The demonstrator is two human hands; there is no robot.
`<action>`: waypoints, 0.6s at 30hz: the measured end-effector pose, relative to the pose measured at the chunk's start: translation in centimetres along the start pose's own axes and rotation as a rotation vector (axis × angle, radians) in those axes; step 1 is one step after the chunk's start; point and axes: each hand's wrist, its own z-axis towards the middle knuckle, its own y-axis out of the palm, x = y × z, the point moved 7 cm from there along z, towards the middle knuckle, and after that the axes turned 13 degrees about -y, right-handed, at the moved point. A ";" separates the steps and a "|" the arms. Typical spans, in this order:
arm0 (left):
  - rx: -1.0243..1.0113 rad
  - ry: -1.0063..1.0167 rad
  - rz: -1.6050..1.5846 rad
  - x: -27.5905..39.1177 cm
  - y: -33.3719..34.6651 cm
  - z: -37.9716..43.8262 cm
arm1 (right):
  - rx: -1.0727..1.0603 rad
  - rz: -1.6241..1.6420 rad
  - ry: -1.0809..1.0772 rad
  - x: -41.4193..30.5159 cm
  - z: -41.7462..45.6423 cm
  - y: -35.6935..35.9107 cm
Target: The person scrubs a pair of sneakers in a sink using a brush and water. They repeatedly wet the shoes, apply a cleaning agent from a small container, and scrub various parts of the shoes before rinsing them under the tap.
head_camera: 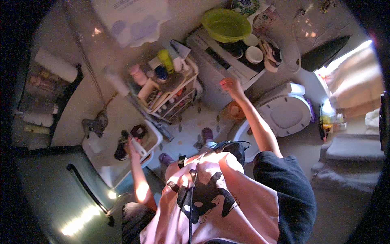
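My left hand (132, 149) is at the near edge of a white basin (157, 134), its fingers around a long white object (139, 148) with a hole at one end, perhaps a brush. Beside that hand, a dark shoe with a pale sole edge (120, 150) lies in the basin. A dark round item (139, 131) is farther in, too blurred to name. My right hand (232, 87) is raised in front of a grey top-loading washing machine (210, 74), fingers curled; nothing shows in it, though its fingertips are blurred.
On the washing machine stand a green plastic basin (226, 25), a white bowl (254, 55) and a pair of shoes (270, 55). A cart (170, 94) of bottles stands between machine and basin. An orange bin (235, 110) and a toilet (285, 116) are at the right.
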 end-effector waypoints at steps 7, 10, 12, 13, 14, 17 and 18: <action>0.055 0.025 -0.019 -0.7 2.7 -3.7 | -0.118 -1.001 -0.322 3.6 8.9 -17.6; 0.056 0.104 -0.019 -0.8 4.8 -5.6 | -0.143 -0.817 -0.235 7.2 12.6 -21.0; 0.066 0.127 -0.042 -1.4 4.9 -6.5 | -0.071 -0.155 -0.019 5.3 12.4 -20.2; 0.053 0.123 -0.042 -1.7 5.6 -6.7 | -0.273 -0.400 -0.058 6.1 13.3 -19.6; 0.040 0.119 -0.041 -2.0 6.2 -6.9 | -0.474 -0.646 -0.098 7.5 14.5 -18.9; 0.042 0.091 -0.049 -2.6 8.2 -7.5 | -0.834 -0.952 -0.071 9.9 15.1 -18.1; 0.031 0.087 -0.056 -2.9 8.3 -7.6 | -0.919 -0.977 -0.041 10.3 15.0 -17.6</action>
